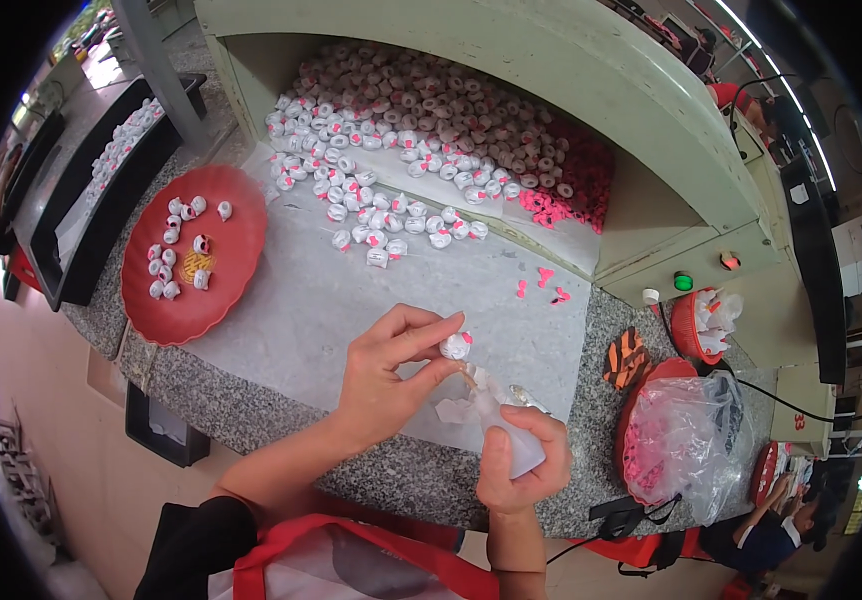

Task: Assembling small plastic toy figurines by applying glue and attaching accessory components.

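Note:
A small white figure head (456,347) with a pink bow is pinched between the thumb and fingers of my left hand (383,372). Wrapped around a translucent white squeeze bottle (519,447), my right hand (529,470) tilts its narrow nozzle up toward the head. Whether the tip touches the head I cannot tell. Crumpled white paper (459,411) lies beside the nozzle. Beyond my hands, several similar white heads (376,240) rest on a paper sheet (296,290), many with pink bows. A few loose pink bows (546,276) lie to the right.
A red scalloped tray (141,290) at left carries several heads. A large heap of heads (421,100) and a pink pile (586,180) fill the pale green cabinet (511,50). At right are a plastic bag (691,430) over a red bowl (631,480) and a striped orange-black object (627,358).

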Demonstrator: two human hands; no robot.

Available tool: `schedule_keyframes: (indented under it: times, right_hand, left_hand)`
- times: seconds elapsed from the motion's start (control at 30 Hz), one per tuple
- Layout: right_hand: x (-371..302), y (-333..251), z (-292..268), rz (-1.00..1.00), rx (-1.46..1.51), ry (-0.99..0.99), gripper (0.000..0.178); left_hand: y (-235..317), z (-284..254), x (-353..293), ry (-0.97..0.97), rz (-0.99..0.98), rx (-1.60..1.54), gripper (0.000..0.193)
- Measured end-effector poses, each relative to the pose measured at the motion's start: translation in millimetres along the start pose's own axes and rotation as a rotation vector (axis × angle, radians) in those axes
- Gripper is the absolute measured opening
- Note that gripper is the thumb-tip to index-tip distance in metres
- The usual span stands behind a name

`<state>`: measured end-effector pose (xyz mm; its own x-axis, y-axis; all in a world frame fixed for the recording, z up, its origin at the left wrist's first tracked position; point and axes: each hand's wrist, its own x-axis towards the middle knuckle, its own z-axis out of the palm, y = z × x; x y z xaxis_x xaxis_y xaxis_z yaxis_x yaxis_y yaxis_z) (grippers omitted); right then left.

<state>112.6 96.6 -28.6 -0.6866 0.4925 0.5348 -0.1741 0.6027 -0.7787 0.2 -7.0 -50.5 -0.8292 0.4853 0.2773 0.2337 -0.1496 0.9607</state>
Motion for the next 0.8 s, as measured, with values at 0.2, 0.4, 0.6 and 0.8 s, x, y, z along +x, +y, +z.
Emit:
schedule_keyframes:
  times: [0.2, 0.4, 0.6, 0.8]
  right_hand:
    - [3.6, -2.6, -2.8, 0.038, -0.003, 0.003, 0.019]
    - [1.8, 0.7, -1.5, 0.071, 0.029, 0.043, 0.019]
    - [0.6, 1.7, -2.0, 0.06, 0.039, 0.031, 0.02]
    - [3.4, 3.3, -1.1, -0.006, 0.012, 0.021, 0.02]
  left_hand:
    - [-1.3, 0.1, 0.8, 0.002, -0.047, -0.026, 0.042]
    - [-0.4, 0.3, 0.2, -0.012, -0.092, -0.1, 0.041]
    - [1.2, 1.5, 0.6, -0.029, -0.098, -0.118, 0.04]
    - [0.2, 2.4, 0.7, -0.03, -0.087, -0.138, 0.04]
